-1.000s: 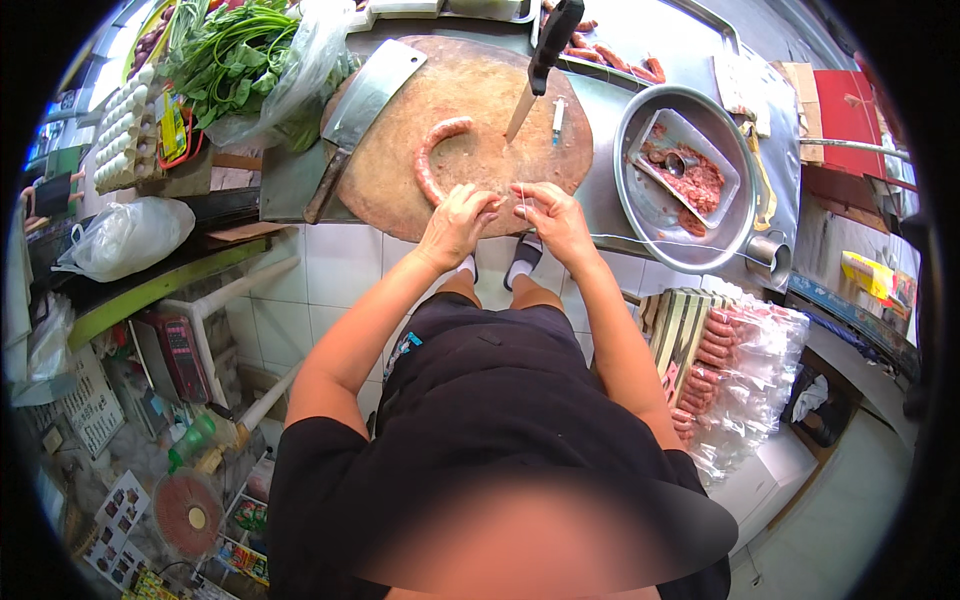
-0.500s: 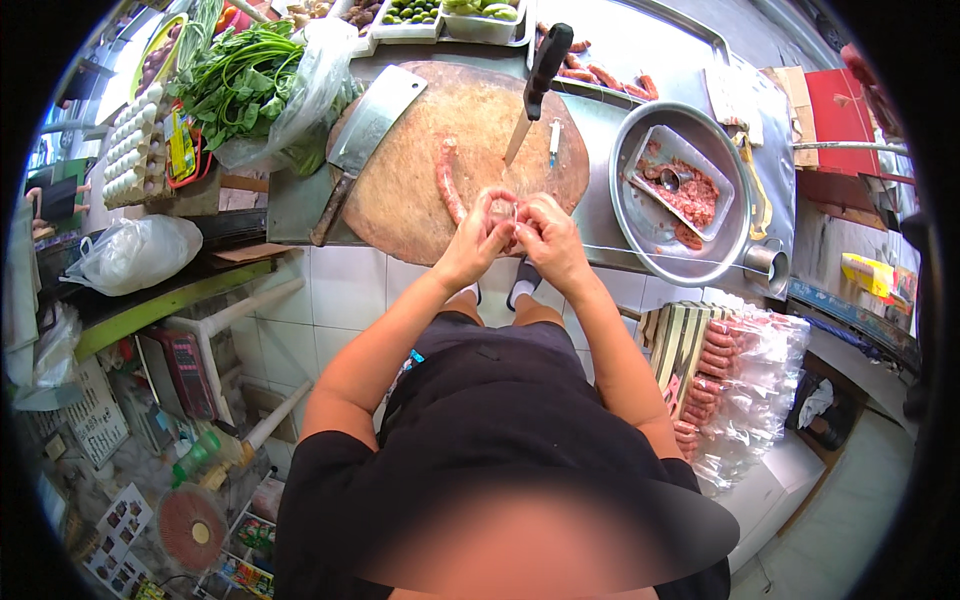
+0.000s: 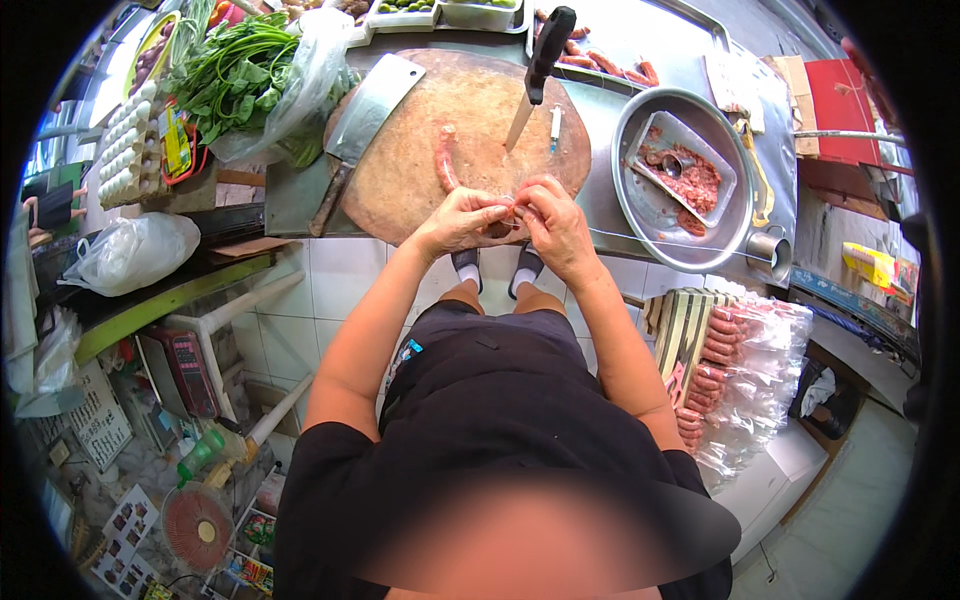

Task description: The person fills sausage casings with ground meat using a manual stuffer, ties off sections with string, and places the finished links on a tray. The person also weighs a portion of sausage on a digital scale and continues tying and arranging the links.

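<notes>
My left hand (image 3: 465,218) is closed around the near end of a pink sausage (image 3: 445,160), at the front of the round wooden board (image 3: 390,180); most of that end is hidden. My right hand (image 3: 551,222) pinches beside it, fingertips touching the left's, with a white string (image 3: 650,243) trailing rightward past a steel bowl. Beyond them a black-handled knife (image 3: 545,55) stands point-down in the board, a syringe (image 3: 555,128) lies to its right, and a cleaver (image 3: 375,110) rests on the board's left.
The steel bowl (image 3: 630,215) holds a tray of minced meat (image 3: 695,180), with a metal cup (image 3: 768,255) beside it. Behind is a sausage tray (image 3: 715,35). Greens (image 3: 235,80) and egg cartons (image 3: 130,145) stand left; bagged sausages (image 3: 740,380) lie below right.
My hands have come together from slightly apart. The sausage's curve has straightened, its near part now under my fingers. The view has shifted slightly.
</notes>
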A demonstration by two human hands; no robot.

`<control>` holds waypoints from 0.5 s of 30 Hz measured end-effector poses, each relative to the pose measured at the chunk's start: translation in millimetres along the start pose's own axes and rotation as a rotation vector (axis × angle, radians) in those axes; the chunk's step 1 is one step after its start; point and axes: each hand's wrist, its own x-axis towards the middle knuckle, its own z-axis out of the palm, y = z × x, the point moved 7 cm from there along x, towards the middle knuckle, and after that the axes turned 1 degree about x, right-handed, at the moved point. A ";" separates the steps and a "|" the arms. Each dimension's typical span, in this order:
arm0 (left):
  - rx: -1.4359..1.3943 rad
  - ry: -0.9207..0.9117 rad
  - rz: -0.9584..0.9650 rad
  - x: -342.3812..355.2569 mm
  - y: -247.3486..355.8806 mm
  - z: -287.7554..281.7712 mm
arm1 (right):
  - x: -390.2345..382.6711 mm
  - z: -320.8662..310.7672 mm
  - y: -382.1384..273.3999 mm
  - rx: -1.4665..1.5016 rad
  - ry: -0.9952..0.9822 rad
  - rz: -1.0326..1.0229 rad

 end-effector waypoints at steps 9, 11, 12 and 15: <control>-0.122 -0.053 -0.040 0.3 4.9 2.1 | 1.6 4.1 35.8 0.216 -0.036 0.051; -0.201 0.024 0.041 -0.1 6.6 -3.3 | -12.3 14.2 66.2 0.474 -0.130 0.434; -0.183 0.075 0.078 -0.8 7.6 -8.6 | -19.3 15.4 69.1 0.575 -0.223 0.491; -0.258 0.161 0.169 -5.3 8.1 -20.0 | -37.1 -5.8 62.8 0.844 -0.419 0.545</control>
